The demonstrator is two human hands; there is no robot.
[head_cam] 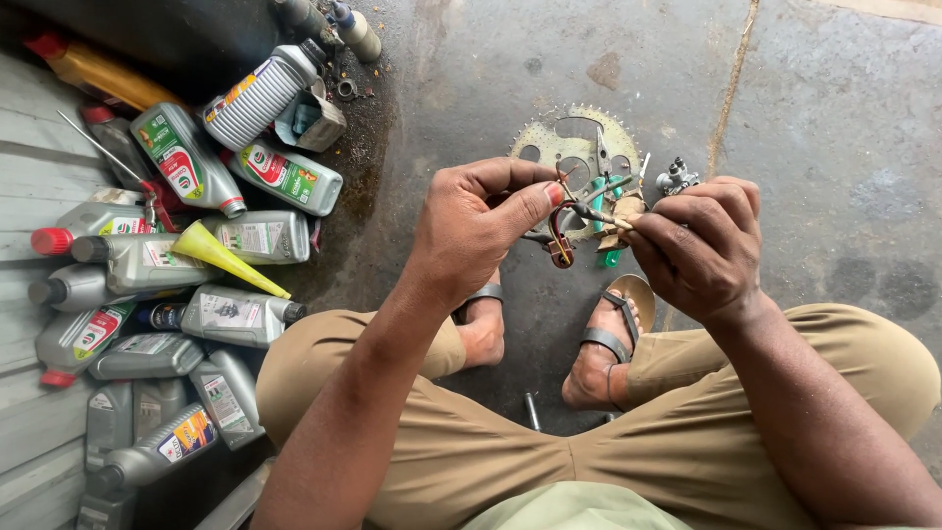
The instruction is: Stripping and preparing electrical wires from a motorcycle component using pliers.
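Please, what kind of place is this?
Probably a small motorcycle repair workshop. A pile of grey oil bottles lies on the stained concrete floor, with a yellow funnel and a toothed chain sprocket.

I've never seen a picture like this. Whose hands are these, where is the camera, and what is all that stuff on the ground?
There is no machine here: the camera sits on a person's head and looks down, so you see that person's own arms, knees and sandalled feet. The left hand pinches a small part with red and dark wires. The right hand grips a thin metal tool that meets that part. Below them, on the concrete floor, lie a toothed metal sprocket and a small metal fitting. At the left is a heap of grey oil bottles with a yellow funnel.
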